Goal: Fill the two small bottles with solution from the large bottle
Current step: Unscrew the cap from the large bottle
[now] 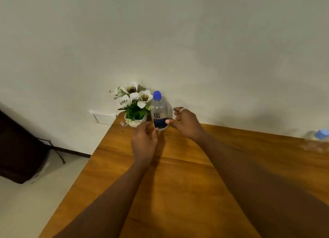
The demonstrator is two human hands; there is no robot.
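The large clear bottle (159, 111) with a blue cap and a dark blue label stands upright at the far edge of the wooden table (178, 175), against the wall. My left hand (144, 141) is just in front of it and to its left, fingers curled loosely and empty. My right hand (185, 122) is beside the bottle on its right, fingers apart, thumb tip close to the label; I cannot tell if it touches. At the far right edge a blurred clear bottle with a blue cap (320, 135) lies or stands on the table.
A white pot of white artificial flowers (132, 104) stands right next to the large bottle on its left. The table's left edge drops to a pale floor. A dark piece of furniture (19, 148) is at the left, and a wall socket plate (104, 117) sits behind the table corner.
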